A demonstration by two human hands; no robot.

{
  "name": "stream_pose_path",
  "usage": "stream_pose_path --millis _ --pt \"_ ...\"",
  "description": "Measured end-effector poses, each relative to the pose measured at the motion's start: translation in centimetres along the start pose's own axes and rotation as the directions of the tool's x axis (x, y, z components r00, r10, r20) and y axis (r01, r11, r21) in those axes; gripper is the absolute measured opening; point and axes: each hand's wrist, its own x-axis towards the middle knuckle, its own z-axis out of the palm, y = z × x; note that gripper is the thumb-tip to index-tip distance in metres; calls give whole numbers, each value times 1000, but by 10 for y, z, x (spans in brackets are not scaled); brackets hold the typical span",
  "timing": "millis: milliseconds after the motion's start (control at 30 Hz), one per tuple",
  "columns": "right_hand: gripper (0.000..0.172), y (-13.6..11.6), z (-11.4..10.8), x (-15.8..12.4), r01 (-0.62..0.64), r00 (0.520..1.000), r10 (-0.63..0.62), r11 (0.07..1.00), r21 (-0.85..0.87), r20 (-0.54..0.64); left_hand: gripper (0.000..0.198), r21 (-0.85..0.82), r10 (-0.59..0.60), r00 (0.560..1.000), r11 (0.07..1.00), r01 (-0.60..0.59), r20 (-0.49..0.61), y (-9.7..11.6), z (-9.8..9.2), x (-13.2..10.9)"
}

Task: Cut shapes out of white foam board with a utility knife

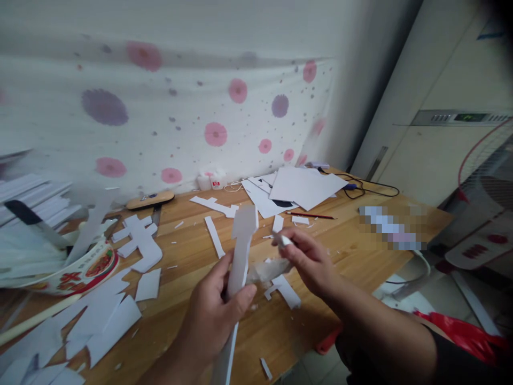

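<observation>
My left hand point(218, 307) is wrapped round a long white foam board strip point(240, 246), held upright with its wider, angular head at the top. The thumb presses on the strip's edge. To its right, my right hand point(306, 256) is closed in a pinch on a small white piece point(284, 240), whose kind I cannot make out. Between the hands, below the right fingers, is a blurred greyish-white piece point(266, 270); whether the right hand holds it is unclear. Beneath, a notched white cutout point(286, 291) lies on the wooden table point(184, 278).
Cut white pieces point(140, 243) and scraps point(106, 321) cover the left side, beside a printed bowl point(86, 270) with tools in it. White sheets point(306, 187), a pencil point(310, 215) and a black cable point(380, 187) lie at the back. A fan point(481, 235) stands right.
</observation>
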Motion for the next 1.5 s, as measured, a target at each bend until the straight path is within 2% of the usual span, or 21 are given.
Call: stream_pose_path --millis 33,67,133,167,267,367,433,533,633,767,833,900,1000,1033,1100,1167,1267,1367,1500 --pt "30 1 0 2 -58 996 65 992 112 -57 59 219 67 995 974 -51 -68 -1 -2 2" --pt "32 2 -1 4 -107 986 131 972 210 -104 60 431 148 983 898 -87 -109 -3 -5 4" --pt "34 3 -2 10 -193 952 260 919 344 -160 59 738 308 946 660 -138 -99 -6 -11 8" --pt "35 3 -2 12 -235 933 318 893 383 -170 58 818 365 930 548 -174 -47 -7 -13 10" --pt "32 2 -2 15 -333 890 424 855 399 -165 57 883 452 878 334 -329 156 -6 -21 14" --pt "30 2 -4 16 -390 873 461 858 335 -163 54 884 439 849 210 -417 296 -2 -28 19" --pt "25 1 -5 16 -428 860 485 856 291 -162 54 901 404 860 162 -403 312 0 -31 23" --pt "22 2 -1 13 -470 840 519 842 265 -160 55 940 418 877 131 -315 236 -1 -32 25" --pt "25 6 13 6 -476 822 544 818 323 -168 50 962 507 850 130 -239 143 -6 -28 23" --pt "34 9 32 -5 -479 822 562 770 422 -94 39 937 557 810 152 -314 181 -10 -23 19" --pt "36 10 34 -7 -473 835 549 755 454 -42 30 929 543 821 183 -322 177 -10 -23 17" --pt "35 9 30 -6 -432 857 511 781 452 -63 27 926 508 850 240 -292 136 -9 -24 16" --pt "35 7 18 -4 -292 928 343 913 284 -148 33 905 453 888 338 -257 82 -8 -25 15" --pt "36 6 13 -3 -231 956 260 954 192 -140 35 893 442 894 370 -256 73 -7 -26 14" --pt "37 2 7 -4 -100 994 100 995 -2 -50 41 863 415 908 438 -252 54 -5 -26 14" --pt "35 -3 4 -7 15 998 -5 983 -184 56 45 833 378 925 499 -239 39 -3 -25 13" --pt "31 -8 5 -11 152 983 -96 908 -392 159 49 796 331 944 566 -214 19 1 -23 11" --pt "30 -10 7 -12 244 966 -168 841 -483 196 49 754 295 955 631 -182 -17 7 -20 8" --pt "35 -12 8 -10 285 957 -206 810 -513 206 42 702 255 966 693 -162 -29 15 -18 5"
